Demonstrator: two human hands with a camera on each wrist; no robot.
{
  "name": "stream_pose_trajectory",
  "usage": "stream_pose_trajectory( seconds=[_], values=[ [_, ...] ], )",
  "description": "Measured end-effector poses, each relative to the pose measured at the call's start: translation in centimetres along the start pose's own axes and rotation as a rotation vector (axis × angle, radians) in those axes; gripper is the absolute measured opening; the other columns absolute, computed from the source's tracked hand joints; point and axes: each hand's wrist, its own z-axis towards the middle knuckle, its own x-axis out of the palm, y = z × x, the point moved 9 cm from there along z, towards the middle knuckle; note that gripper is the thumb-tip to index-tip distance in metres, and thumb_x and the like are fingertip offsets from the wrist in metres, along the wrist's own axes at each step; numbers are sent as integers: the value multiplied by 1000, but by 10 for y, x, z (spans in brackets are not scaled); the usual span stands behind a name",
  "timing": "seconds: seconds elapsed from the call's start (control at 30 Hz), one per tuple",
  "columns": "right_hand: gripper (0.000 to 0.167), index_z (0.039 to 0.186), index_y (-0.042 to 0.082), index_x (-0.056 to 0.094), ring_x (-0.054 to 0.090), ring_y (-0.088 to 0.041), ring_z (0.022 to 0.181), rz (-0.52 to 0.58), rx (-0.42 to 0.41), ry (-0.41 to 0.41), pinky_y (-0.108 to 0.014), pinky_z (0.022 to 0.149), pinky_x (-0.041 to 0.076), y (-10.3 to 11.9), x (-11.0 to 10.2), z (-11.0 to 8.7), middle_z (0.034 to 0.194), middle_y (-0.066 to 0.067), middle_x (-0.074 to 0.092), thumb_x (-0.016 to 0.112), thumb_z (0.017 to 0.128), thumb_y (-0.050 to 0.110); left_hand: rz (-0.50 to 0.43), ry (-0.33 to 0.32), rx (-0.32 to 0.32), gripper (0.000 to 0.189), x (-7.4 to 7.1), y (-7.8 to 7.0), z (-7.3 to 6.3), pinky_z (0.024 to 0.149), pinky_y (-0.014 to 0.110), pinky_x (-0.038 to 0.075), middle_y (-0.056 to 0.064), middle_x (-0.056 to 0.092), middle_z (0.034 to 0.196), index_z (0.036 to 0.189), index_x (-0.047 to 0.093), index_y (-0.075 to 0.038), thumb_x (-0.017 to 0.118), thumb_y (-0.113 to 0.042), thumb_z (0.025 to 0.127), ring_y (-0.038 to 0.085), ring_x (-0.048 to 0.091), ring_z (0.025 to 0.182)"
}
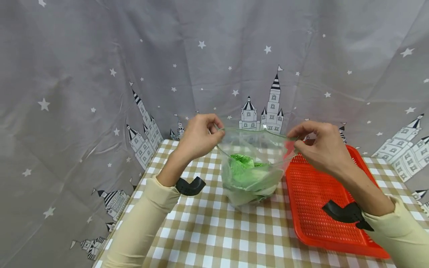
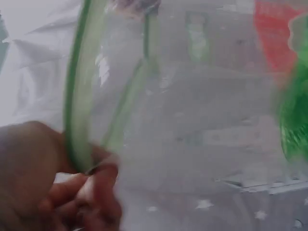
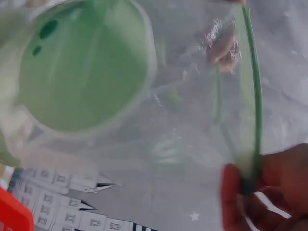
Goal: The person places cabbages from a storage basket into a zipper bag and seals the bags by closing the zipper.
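A clear zip bag with a green strip along its mouth sits low over the checked cloth, its mouth spread wide. Inside it lies a leafy green vegetable, like lettuce or cabbage. My left hand pinches the left corner of the mouth between thumb and fingers. At the opposite corner, my right hand grips the rim the same way. A large green round print shows on the bag's wall in the right wrist view. In the left wrist view, the fingers close over the strip's end.
To the right, partly under my right forearm, stands a red plastic basket with perforated sides and bottom. A brown-and-white checked cloth covers the table. Behind it hangs a grey curtain with stars and castles.
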Motion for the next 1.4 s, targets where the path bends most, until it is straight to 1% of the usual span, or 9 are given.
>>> stream_pose_trajectory(
  seconds=[0.13,0.3,0.47,0.6,0.73,0.83,1.1,1.23,1.4],
  values=[
    [22,88,3,73,65,-5,73,23,-5,-47,-12,66,50,-1,-6,0,86,-8,69,58,82,-11,-41,-50,23,6,-3,-6,1,54,32,41,0,62,63,90,69,-9,67,-8,85,18,51,49],
    [24,92,6,72,65,-18,80,-65,-25,48,-11,69,49,-3,6,-5,92,-5,68,60,81,-12,-25,83,-13,15,17,-6,0,57,32,40,0,60,63,95,69,-11,62,-5,83,16,47,49],
    [11,96,4,72,49,-25,77,-174,-269,-128,-30,78,31,34,5,-26,84,-7,56,69,87,11,-30,179,-13,20,32,-12,2,56,33,41,2,59,63,101,67,-13,60,-6,84,16,46,48],
    [44,94,8,71,34,-11,54,-303,-452,-164,-28,57,30,76,23,-57,58,8,39,55,97,48,14,408,21,21,45,-22,13,56,33,43,6,60,65,110,64,-13,62,-11,89,17,51,51],
    [49,106,14,70,27,3,43,-401,-371,32,-19,38,27,84,54,-74,51,19,30,51,95,59,11,698,-34,27,51,-22,31,62,36,50,13,66,83,123,59,-13,61,-23,98,26,61,64],
    [38,108,16,69,34,4,45,-390,-284,158,-19,40,31,77,71,-79,52,21,36,64,91,49,-6,756,-97,29,55,-11,53,68,37,50,12,66,100,129,56,-15,55,-24,101,32,63,79],
    [34,73,19,55,49,2,54,-241,-338,80,-17,47,41,70,69,-79,62,16,50,68,91,45,-144,906,-34,50,136,0,74,100,43,42,1,39,151,153,33,-29,41,-14,105,21,42,133],
    [27,71,20,56,51,-1,55,-148,-324,65,-18,49,43,60,58,-69,62,16,48,75,87,30,-192,824,56,29,145,-9,78,95,34,45,2,59,130,130,61,-13,48,-9,103,17,55,117],
    [22,70,21,64,57,-2,59,-103,-206,76,-22,54,50,31,26,-50,65,19,56,79,83,12,-164,632,72,17,114,-6,93,73,30,51,7,69,100,109,67,-4,55,-1,98,20,63,86]
  ],
)
